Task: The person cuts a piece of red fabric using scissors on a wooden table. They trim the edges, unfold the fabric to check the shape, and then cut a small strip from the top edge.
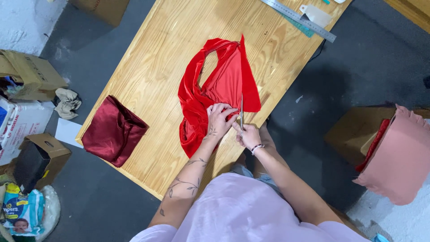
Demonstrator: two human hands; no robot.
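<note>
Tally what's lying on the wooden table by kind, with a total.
Red fabric pieces: 1, bright red fabric
Dark red fabric pieces: 1, folded maroon fabric
Scissors: 1
Metal rulers: 1
Green rulers: 1
Total: 5
</note>
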